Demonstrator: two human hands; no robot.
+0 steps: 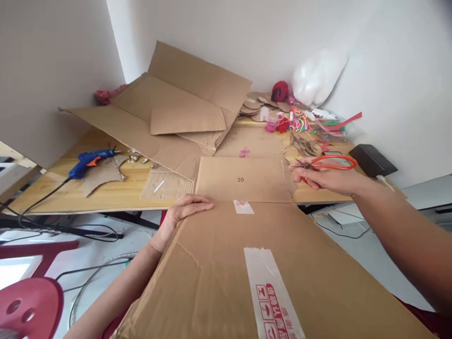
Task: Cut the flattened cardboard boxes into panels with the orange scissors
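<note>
A large cardboard sheet (219, 263) slopes from the table down toward me, with a flap (226, 181) marked "30" resting on the tabletop. Strips of white tape with red print (259, 273) are stuck on it. My left hand (185, 209) grips the sheet's left edge near the fold, fingers on top and the thumb hidden. In my right hand (318, 181) is a pair of scissors with orange handles (335, 162), held just beyond the flap's right edge. The scissor blades point left and are partly covered by the fingers.
Folded cardboard (176, 101) lies at the back left. A blue glue gun (88, 162) with a cord sits beside a cardboard scrap (106, 174). Colourful cords (299, 121), red yarn (279, 91), a white bag (316, 77) and a black box (372, 160) are at right. A red stool (31, 306) stands lower left.
</note>
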